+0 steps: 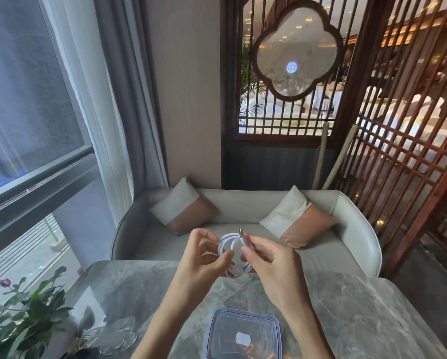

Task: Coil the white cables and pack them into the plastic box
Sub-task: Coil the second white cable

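Observation:
A white cable [230, 246] is wound into a small coil and held up above the far edge of the marble table. My left hand [204, 257] holds the coil's left side with curled fingers. My right hand [266, 257] pinches the cable near its plug end, and the metal plug [241, 233] sticks up above the fingers. The clear plastic box [243, 335] with a blue-rimmed lid lies on the table near me, below my forearms. The lid bears a white label.
The grey marble table [359, 320] spreads under my arms. A potted plant [25, 325] and a clear glass dish [113, 335] stand at its left. A pale sofa [243, 208] with two cushions stands beyond the table. A wooden lattice screen [398, 138] stands on the right.

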Available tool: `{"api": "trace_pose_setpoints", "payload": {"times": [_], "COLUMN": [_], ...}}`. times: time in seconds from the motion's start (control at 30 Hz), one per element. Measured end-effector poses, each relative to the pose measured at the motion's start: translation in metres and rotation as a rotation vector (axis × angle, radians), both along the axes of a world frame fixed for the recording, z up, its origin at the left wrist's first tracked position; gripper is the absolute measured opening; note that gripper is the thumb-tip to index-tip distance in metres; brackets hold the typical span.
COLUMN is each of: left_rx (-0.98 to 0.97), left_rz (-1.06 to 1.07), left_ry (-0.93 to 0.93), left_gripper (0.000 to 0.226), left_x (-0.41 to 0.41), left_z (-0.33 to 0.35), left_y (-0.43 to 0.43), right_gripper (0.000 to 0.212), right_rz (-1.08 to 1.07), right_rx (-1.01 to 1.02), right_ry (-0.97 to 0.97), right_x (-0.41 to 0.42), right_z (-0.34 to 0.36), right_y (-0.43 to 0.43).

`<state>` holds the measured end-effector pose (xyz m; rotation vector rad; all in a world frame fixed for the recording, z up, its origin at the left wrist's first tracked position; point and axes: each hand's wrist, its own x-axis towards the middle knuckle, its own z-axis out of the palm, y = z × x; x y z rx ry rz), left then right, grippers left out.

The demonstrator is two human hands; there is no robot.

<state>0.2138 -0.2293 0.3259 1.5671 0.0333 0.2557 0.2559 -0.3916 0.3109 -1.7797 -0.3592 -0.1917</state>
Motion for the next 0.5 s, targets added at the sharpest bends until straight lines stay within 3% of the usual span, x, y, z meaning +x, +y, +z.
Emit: {"api": "trace_pose_setpoints", "payload": {"times": [0.17,0.23,0.3,0.4,0.5], "left_rx": [0.098,0.269,0.374,0.112,-0.166], "left_rz": [-0.156,-0.141,-0.139,-0.246,-0.387], "left_ry": [0.17,0.249,0.344,0.44,0.361], "left_gripper": [0.028,0.02,0.031,0.037,0.024], "left_x": [0.009,0.014,0.015,0.011,0.005], "left_z": [-0.002,-0.002,-0.001,-0.003,-0.002], "left_y": [0.012,0.012,0.01,0.01,0.01], "right_gripper": [0.038,0.031,0.021,0.02,0.024], "right_rz": [0.045,0.03,0.025,0.031,0.051], "right_rx": [-0.045,-0.078,-0.086,-0.068,-0.055], "right_ry": [-0.022,-0.042,-0.057,-0.059,-0.067], "right_x": [-0.007,-0.009,-0.011,-0.013,-0.014], "right_z": [0.004,0.004,0.005,0.006,0.005], "right_y": [-0.001,0.001,0.001,0.0,-0.001]}}
